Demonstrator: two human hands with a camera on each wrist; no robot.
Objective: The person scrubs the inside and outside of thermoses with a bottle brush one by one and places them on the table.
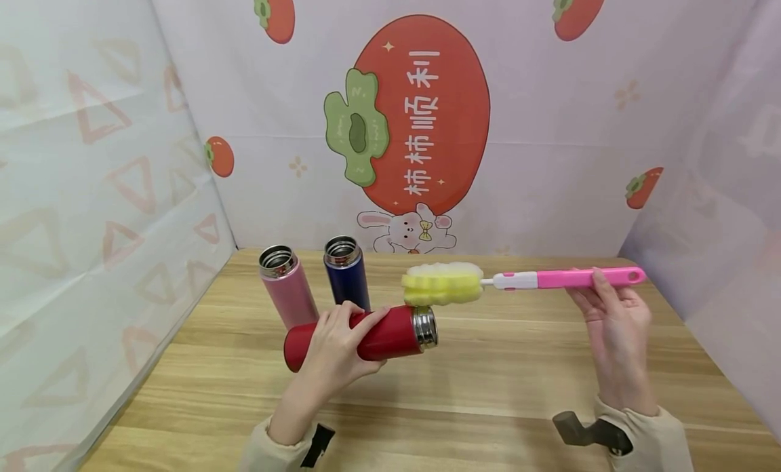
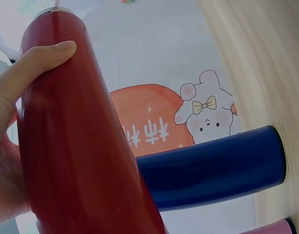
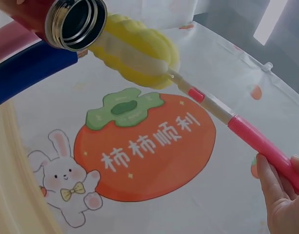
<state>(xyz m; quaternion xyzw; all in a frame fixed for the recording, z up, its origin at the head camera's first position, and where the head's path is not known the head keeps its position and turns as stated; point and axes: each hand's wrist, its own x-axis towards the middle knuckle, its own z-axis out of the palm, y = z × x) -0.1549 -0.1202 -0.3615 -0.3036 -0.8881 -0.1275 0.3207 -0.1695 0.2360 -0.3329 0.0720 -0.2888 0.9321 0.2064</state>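
My left hand (image 1: 338, 346) grips a red thermos bottle (image 1: 390, 336) round its body, tilted onto its side above the table. Its steel mouth (image 3: 76, 24) points right and is uncapped. In my right hand (image 1: 619, 323) is a bottle brush, pinched by its pink handle (image 1: 567, 278). The brush's yellow and white sponge head (image 1: 444, 284) lies outside the bottle, just above its mouth in the head view; whether they touch I cannot tell. In the left wrist view, the left thumb (image 2: 52, 56) presses along the red bottle (image 2: 81, 131).
A pink bottle (image 1: 289, 292) and a dark blue bottle (image 1: 348, 275) stand uncapped behind the left hand on the wooden table (image 1: 488, 384). A printed cloth (image 1: 537, 173) hangs at the back, with further cloth walls at both sides.
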